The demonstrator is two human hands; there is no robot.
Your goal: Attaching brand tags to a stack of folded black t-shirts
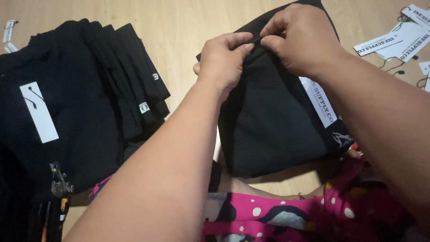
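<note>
A folded black garment (273,121) lies on the wooden floor in front of me. My left hand (222,60) and my right hand (303,38) meet at its upper middle, both pinching the fabric with thumb and fingers close together. A white paper tag (319,102) lies on the garment just below my right wrist. What sits between the pinching fingertips is too small to make out.
A stack of folded black garments (80,98) with small white labels lies at the left, one with a white tag (39,112). Several loose white tags (396,38) with black strings lie at the top right. Pink patterned cloth (286,215) covers my lap.
</note>
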